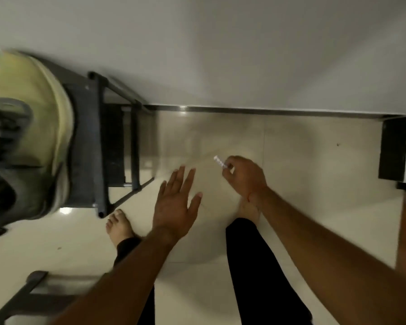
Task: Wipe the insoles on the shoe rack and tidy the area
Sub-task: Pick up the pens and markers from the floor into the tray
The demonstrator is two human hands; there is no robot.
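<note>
Beside the dark metal-framed shoe rack (96, 141), I watch through the head camera as a standing person looks straight down at a glossy cream tiled floor (291, 146). The right hand (244, 177), well out from the rack, pinches a small white ribbed strip (219, 161) between thumb and curled fingers. What the strip is I cannot tell. The left hand (176, 202), between that hand and the rack, is spread flat with its fingers (189, 181) straight, and holds nothing.

A pale yellow shoe with a grey-black upper (33, 109) sits blurred on the rack's top shelf. No insoles can be made out. I judge that an insole would be light, thin and floppy, best lifted by the heel end and supported flat while wiped. The strip looks light and slightly stiff, so a fingertip pinch should be enough.

Bare feet (118, 226) in black trousers stand just off the rack's near corner. A dark skirting band (267, 111) runs away from the rack's far side, under a matt white wall (220, 55).
</note>
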